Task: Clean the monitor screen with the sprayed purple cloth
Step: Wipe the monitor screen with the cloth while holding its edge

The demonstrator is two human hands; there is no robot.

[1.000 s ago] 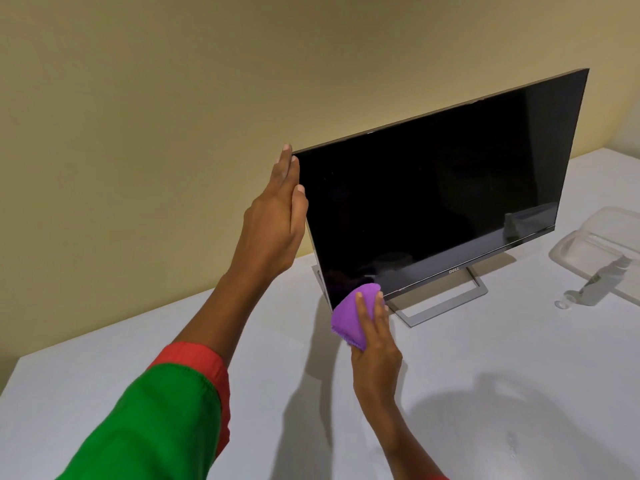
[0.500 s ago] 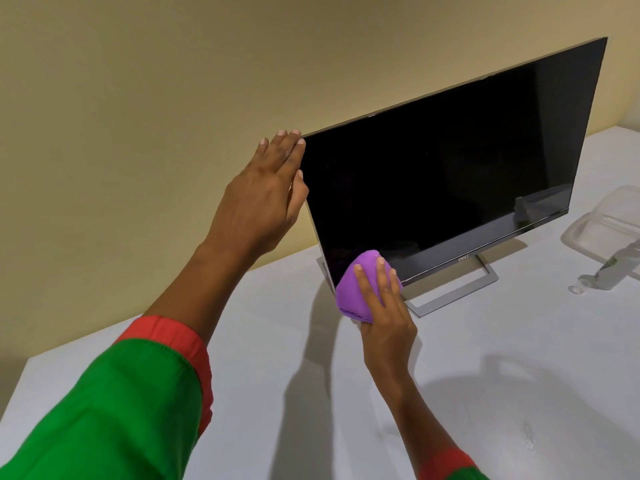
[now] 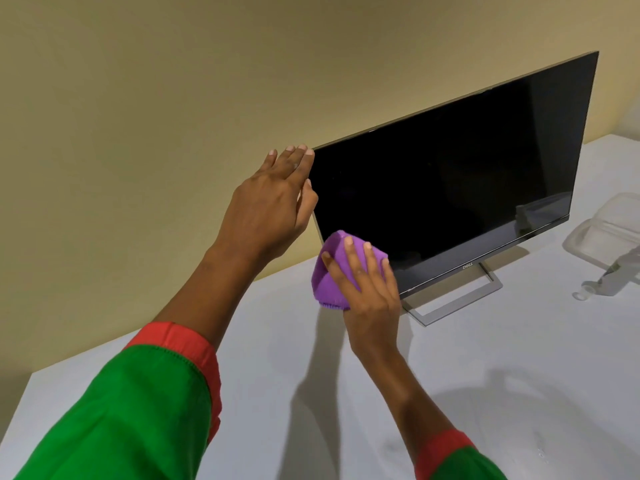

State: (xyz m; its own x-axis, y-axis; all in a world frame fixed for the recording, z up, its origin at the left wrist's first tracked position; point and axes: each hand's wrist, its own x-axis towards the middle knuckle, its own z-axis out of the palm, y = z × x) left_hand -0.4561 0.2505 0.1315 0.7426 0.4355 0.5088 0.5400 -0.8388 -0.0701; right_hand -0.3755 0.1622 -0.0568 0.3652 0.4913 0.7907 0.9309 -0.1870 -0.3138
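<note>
Two hands are in view. The right hand (image 3: 369, 289) lies flat on the one purple cloth (image 3: 329, 275), its fingers (image 3: 351, 258) straight and slightly spread, pressing the bunched cloth against the near-left bottom corner of the screen; nothing is curled round the cloth. The wrist bends up from a forearm that comes in from the near right, with a red cuff and a green sleeve at the bottom edge.

The left hand (image 3: 273, 206) is held up at the left edge of the one monitor (image 3: 450, 181), back of the hand toward the camera, four fingers straight and close together, their tips level with the top-left corner. The thumb lies along the left edge of the panel. The hand looks relaxed and flat against that edge rather than clenched; whether the fingers reach behind the panel cannot be told. Its forearm runs down to the near left into a green sleeve (image 3: 121, 417) with a red cuff.

The monitor stands on a white table (image 3: 519, 375), its screen dark, turned so that its right end is farther away. One open rectangular metal stand (image 3: 457, 303) shows below its lower bezel. Behind it rises a plain yellowish wall (image 3: 156, 98).

At the far right of the table lies one clear plastic container (image 3: 609, 237), cut by the frame edge. Just near of it lies one small clear bottle (image 3: 609, 275) on its side, its cap end pointing left.
</note>
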